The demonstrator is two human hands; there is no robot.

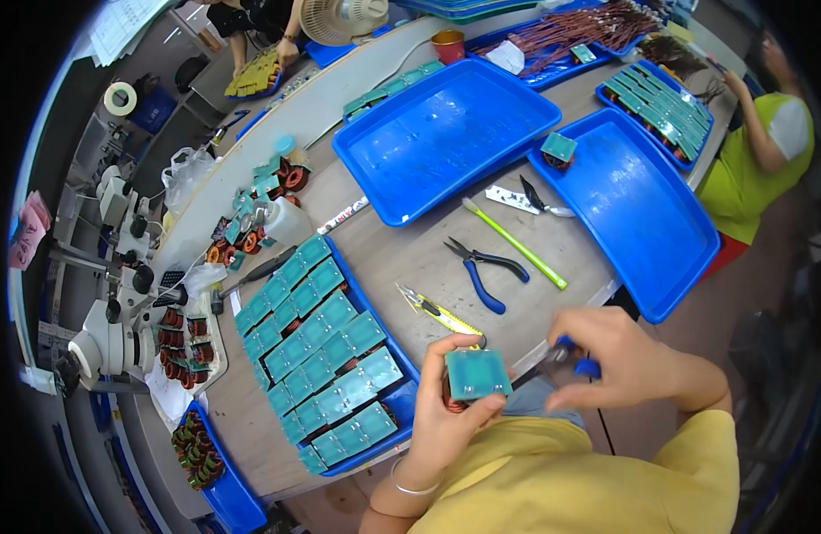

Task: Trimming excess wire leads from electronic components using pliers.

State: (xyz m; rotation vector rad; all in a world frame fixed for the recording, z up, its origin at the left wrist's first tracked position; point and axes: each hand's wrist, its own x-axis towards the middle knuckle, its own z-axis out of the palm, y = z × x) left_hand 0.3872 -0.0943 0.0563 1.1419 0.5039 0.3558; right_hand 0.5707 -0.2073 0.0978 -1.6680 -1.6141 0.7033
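My left hand (439,425) grips a small green circuit board (478,374) by its edges, thumb in front, near the table's front edge. Beneath the board part of a dark reddish component shows. Just right of it, my right hand (622,351) is closed around a small blue-handled hand tool (588,368). Motion blurs that tool's metal end, so its exact kind is unclear. The tool and the board are apart. On the table beyond my left hand lies a yellow utility knife (437,313). Farther back are blue-handled pliers (487,271) with their jaws apart.
To my left a blue tray (401,356) holds rows of green boards. Two more blue trays (446,133) (637,214) stand behind, the right one with a coil-bearing board (559,147) at its corner. A green brush (515,244) lies between. Co-workers sit at the far left and right.
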